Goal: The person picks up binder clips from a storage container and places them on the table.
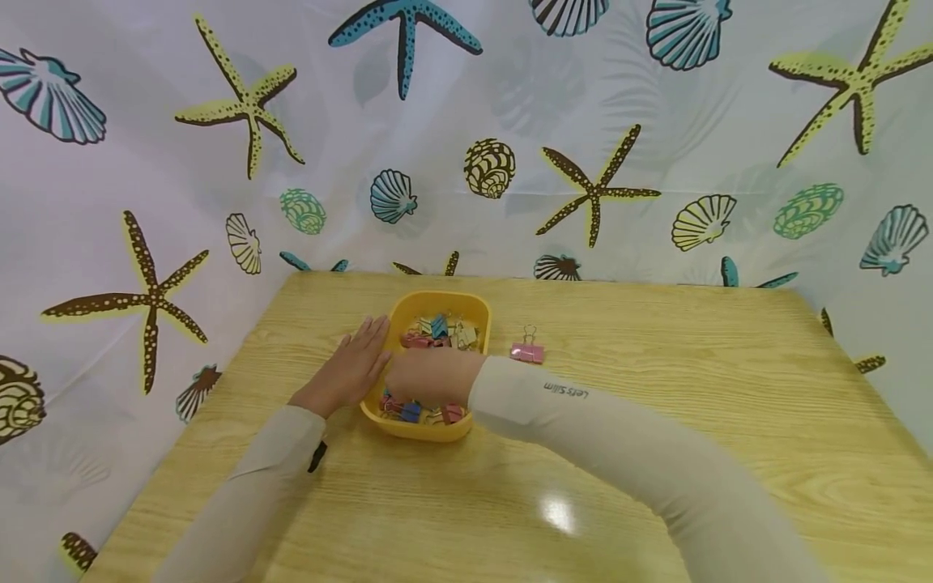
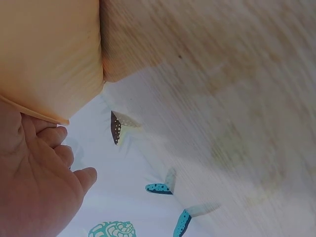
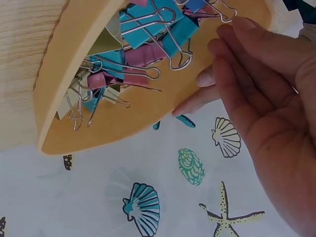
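Note:
A yellow plastic bin holds several binder clips in blue, pink and pale yellow. My left hand rests against the bin's left side, fingers extended along the rim; in the left wrist view, the left hand touches the edge of the bin. My right hand reaches over the bin and hides its middle. From the right wrist, the fingers of the right hand look loosely bent with nothing between them, right by the wire handles of the clips.
A single pink binder clip lies on the wooden table, just right of the bin. Behind and along both sides hangs a white curtain printed with shells and starfish.

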`<state>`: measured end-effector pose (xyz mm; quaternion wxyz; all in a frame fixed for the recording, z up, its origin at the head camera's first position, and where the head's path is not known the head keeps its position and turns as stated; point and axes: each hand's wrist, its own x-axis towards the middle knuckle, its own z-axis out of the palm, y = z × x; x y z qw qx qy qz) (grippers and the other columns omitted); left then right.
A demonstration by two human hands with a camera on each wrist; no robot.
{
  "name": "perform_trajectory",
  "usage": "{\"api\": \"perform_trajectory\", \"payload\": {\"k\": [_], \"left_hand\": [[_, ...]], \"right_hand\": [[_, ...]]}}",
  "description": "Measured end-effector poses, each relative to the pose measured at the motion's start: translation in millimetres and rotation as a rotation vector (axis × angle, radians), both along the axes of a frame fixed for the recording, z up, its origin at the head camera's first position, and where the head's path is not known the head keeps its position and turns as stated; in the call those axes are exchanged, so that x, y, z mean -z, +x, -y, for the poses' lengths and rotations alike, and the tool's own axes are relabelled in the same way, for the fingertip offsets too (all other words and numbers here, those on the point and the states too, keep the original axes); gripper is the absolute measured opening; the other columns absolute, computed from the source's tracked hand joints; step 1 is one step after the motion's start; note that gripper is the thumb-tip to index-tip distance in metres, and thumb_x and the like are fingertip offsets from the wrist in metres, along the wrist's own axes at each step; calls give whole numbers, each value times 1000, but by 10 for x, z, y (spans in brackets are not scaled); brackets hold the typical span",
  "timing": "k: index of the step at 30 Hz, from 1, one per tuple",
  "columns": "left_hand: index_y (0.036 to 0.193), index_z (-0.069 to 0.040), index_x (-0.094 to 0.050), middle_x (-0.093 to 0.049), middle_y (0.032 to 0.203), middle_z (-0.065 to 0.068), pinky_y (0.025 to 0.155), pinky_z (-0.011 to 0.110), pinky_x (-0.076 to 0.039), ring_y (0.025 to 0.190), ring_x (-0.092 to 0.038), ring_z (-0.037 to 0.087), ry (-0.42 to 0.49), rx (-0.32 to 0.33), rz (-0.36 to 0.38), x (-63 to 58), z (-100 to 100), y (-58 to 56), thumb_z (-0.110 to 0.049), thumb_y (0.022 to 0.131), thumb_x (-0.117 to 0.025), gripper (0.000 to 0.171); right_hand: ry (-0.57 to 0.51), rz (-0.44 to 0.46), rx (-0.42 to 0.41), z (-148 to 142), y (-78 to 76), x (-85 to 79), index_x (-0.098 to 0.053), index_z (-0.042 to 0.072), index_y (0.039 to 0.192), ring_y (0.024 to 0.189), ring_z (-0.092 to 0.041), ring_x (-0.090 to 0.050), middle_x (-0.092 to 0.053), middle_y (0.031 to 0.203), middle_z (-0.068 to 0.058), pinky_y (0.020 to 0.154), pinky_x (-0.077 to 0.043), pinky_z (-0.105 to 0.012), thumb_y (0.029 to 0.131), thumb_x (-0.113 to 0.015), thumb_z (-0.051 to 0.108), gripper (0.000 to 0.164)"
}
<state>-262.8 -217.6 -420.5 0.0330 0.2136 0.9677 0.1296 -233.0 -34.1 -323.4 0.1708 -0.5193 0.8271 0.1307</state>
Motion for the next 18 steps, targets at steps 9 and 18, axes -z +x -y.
{"api": "perform_trajectory", "payload": {"k": [9,18], "left_hand": [[153,2,-10,-12,159,18,113,61,-11,146,-5,37,35,9,-11,17,25,6,-30,107,-30,59],[153,0,-8,-9,160,16,114,60,-10,146,-3,36,14,-5,-8,25,21,-1,-28,107,-29,58]], "right_hand": [[19,95,106,44,-56,70,-74,11,88,58,-6,-46,-57,68,7,54,-39,-20,92,-64,6,12],[111,29,132,72,-69,152,-73,15,102,85,-9,-62,-68,93,6,73,-53,-23,93,-64,10,14]]}}
